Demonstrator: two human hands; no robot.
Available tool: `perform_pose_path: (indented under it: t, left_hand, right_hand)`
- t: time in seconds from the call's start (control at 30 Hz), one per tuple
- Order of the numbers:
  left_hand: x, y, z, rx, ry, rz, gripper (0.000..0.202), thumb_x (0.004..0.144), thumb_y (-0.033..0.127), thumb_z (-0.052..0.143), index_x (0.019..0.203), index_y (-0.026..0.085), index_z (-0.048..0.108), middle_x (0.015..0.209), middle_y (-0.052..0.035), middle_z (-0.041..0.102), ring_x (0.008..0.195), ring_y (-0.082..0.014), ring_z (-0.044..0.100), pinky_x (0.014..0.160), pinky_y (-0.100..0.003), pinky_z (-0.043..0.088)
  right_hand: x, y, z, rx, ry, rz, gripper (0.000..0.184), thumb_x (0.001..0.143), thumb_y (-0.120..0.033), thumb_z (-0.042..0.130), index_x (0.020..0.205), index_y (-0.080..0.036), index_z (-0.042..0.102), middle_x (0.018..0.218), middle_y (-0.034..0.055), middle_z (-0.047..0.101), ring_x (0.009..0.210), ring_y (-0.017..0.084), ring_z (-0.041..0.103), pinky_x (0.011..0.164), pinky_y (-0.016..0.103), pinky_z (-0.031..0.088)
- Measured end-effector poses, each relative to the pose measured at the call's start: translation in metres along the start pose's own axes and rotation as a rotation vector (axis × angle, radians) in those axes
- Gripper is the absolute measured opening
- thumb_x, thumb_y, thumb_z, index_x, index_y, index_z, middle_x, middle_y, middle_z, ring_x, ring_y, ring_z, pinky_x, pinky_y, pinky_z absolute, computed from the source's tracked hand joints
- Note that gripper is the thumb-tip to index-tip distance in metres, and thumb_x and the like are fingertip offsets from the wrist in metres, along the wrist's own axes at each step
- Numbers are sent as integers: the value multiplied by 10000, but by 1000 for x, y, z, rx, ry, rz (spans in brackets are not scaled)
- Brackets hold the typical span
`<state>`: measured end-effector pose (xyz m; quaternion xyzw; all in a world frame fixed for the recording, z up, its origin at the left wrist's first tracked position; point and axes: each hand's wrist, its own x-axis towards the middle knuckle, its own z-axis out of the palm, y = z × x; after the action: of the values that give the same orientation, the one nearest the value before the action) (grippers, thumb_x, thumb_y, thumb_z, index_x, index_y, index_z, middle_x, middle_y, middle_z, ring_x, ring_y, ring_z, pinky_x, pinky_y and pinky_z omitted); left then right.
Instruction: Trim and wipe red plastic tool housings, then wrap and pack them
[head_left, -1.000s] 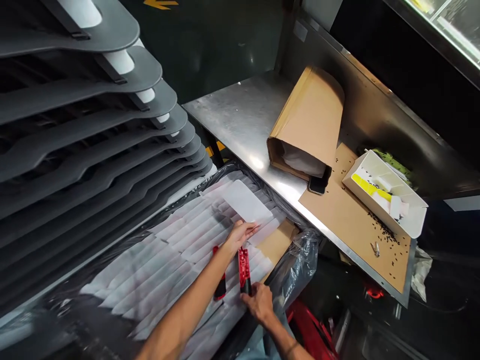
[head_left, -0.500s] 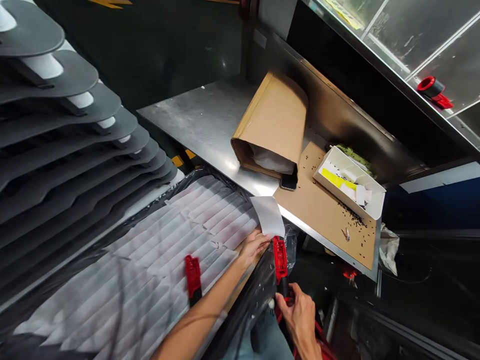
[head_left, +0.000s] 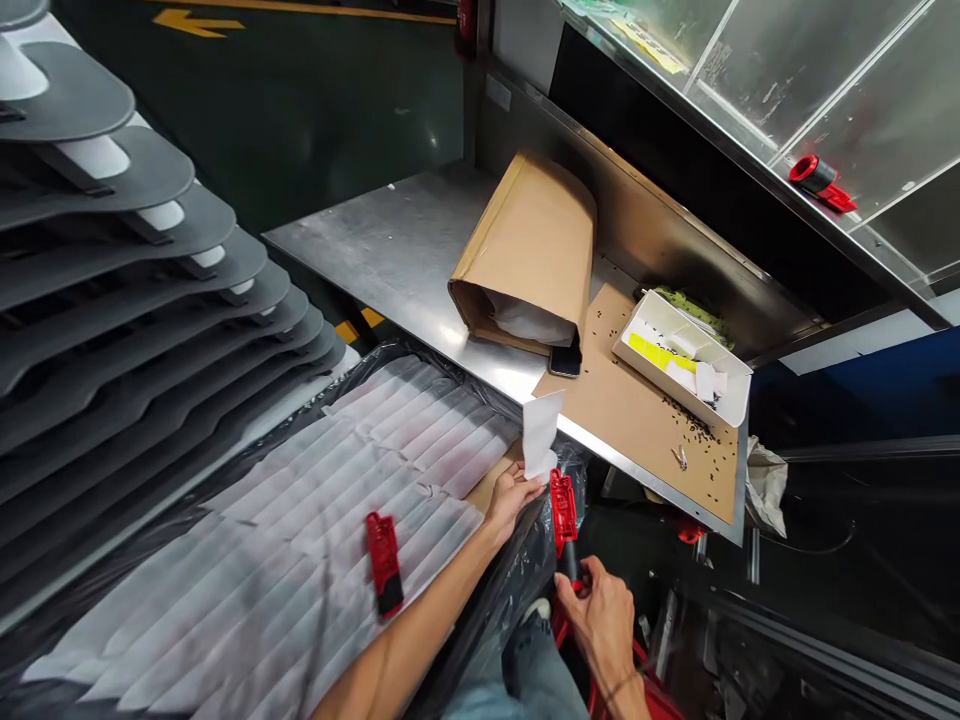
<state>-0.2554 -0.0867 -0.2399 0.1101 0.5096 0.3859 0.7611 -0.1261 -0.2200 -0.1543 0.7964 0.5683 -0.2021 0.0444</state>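
Left hand point(head_left: 512, 503): pinches white sheet point(head_left: 541, 436); right hand point(head_left: 600, 625): clenches red-handled tool point(head_left: 564, 515); second red tool point(head_left: 385, 563): lies on overlapping white sheets point(head_left: 225, 560), left.

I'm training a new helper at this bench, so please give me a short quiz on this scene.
1. What does the left hand pinch upright?
2. True or false: the right hand grips the black handle of a red spring clamp.
3. What lies on the pleated white sheets? A. another red spring clamp B. a smartphone C. a white tray

Key: 1. a white sheet; 2. true; 3. A
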Motion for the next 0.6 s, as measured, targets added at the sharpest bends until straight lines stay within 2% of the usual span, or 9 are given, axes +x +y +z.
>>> perform_pose_path:
  t: [0.13,0.23,0.33,0.47,0.6]
  left_hand:
    - [-7,2,-1,-49,-54,-91,219,926,279,611,1086,129,616,1015,-54,660,839,-156,649,754,-333,567]
    - [-6,5,-1,-88,-44,-143,236,927,307,611,1083,131,616,991,-47,657,802,-146,640,717,-315,561]
    - [-1,10,1,-155,-17,-220,259,940,349,586,1071,128,620,987,-50,659,812,-152,644,722,-319,561]
    - [1,12,3,-257,-18,-327,248,948,337,576,1066,125,622,983,-50,662,798,-146,646,710,-311,565]
    - [-1,9,6,-349,11,-329,226,956,325,566,1033,121,627,941,-41,672,763,-131,648,684,-286,561]
  right_hand:
    - [-1,-3,-7,-124,24,-30,169,876,-384,620,916,-226,668,752,41,748,696,215,723,523,237,349]
    - [-4,-6,-14,-183,29,-59,148,854,-342,648,947,-229,667,828,44,754,725,204,722,524,225,343]
    - [-5,-8,-21,-172,18,-72,139,852,-317,641,963,-238,671,885,37,756,762,200,722,540,222,354]
    - [-4,-5,-28,-115,-13,-31,184,883,-373,584,985,-255,682,838,34,758,769,222,727,561,239,375]
    - [0,-1,-36,-86,-33,4,217,907,-399,546,993,-255,683,822,44,759,789,233,729,581,246,388]
